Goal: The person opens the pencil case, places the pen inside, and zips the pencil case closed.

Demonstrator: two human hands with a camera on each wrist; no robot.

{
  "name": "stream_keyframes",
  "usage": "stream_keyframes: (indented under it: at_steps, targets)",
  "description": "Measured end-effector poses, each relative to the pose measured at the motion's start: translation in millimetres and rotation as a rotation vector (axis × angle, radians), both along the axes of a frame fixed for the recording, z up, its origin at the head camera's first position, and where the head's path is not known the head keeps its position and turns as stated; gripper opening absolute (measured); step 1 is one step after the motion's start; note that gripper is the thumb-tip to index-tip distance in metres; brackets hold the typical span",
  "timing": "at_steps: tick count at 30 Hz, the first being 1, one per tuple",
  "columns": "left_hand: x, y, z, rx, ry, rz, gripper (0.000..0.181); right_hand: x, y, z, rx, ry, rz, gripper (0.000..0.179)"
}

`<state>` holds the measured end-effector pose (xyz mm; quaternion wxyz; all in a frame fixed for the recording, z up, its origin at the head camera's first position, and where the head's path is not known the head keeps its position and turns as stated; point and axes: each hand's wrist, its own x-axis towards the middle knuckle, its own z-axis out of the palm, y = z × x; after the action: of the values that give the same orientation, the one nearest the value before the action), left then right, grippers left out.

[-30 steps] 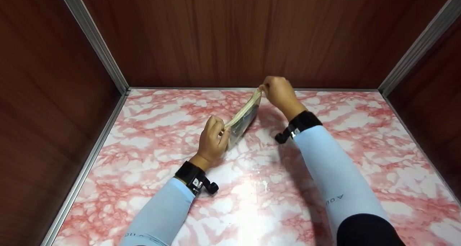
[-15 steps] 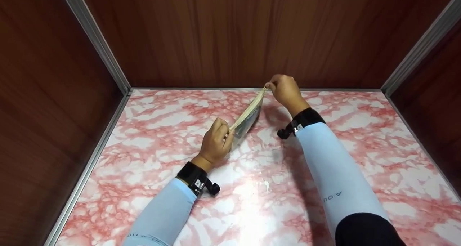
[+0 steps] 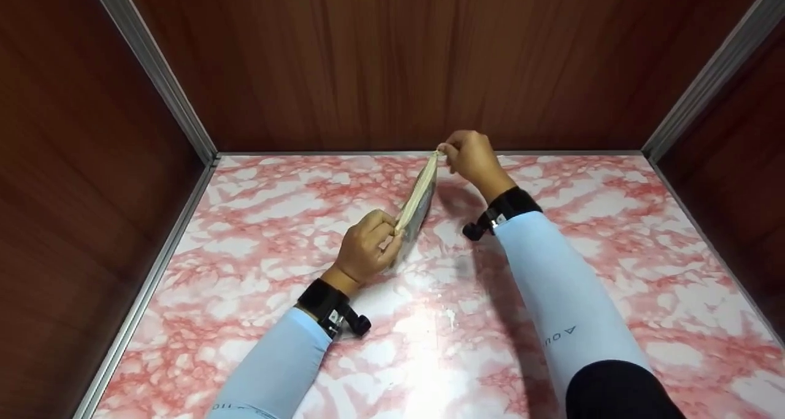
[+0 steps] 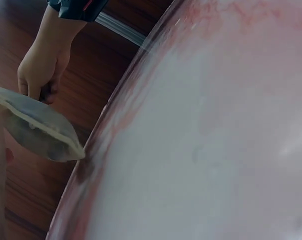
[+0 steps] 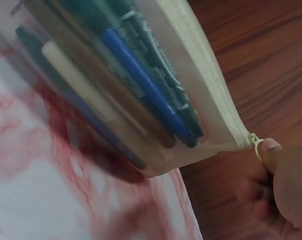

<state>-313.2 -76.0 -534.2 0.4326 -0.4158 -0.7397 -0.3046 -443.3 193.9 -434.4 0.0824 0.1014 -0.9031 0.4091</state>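
A see-through zip pencil pouch [image 3: 419,205] with a cream zipper edge [image 5: 206,60] is held up over the table, slanting between both hands. My left hand [image 3: 366,247] pinches the near end of its zipper edge. At the far end, my right hand [image 3: 472,156] pinches the cream zipper pull [image 5: 258,148] between thumb and finger. Through the pouch wall show a blue pen [image 5: 146,85], a brown stick-like item [image 5: 111,82], a cream pen [image 5: 78,80] and a dark green printed item. In the left wrist view the pouch [image 4: 36,131] appears closed along its top.
The table [image 3: 276,247] has a red and white marbled top. Dark wood panels [image 3: 380,63] stand at the back and both sides, with metal strips [image 3: 159,81] at the corners. The right hand is close to the back panel.
The left hand has shifted slightly right and toward me, so the pouch slants more steeply. The right hand went a little right, then back left. Both hands keep hold of the pouch.
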Motion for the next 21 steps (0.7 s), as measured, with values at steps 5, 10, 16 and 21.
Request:
stream_keyframes:
  at_steps: [5, 10, 16, 21]
  targets:
    - [2.3, 5.9, 6.5, -0.086, 0.019, -0.014, 0.013, 4.6, -13.2, -8.8, -0.245, -0.137, 0.133, 0.029]
    - [6.1, 10.3, 12.7, -0.180, 0.019, 0.040, 0.015, 22.1, -21.6, -8.9, -0.186, -0.244, 0.181, 0.070]
    - [9.5, 17.2, 22.5, -0.238, 0.020, 0.075, 0.016, 45.3, -28.7, -1.1, -0.113, -0.369, 0.203, 0.105]
    - [11.0, 22.8, 24.3, -0.316, -0.016, 0.084, 0.018, 56.9, -30.3, -4.5, -0.156, -0.466, 0.236, 0.110]
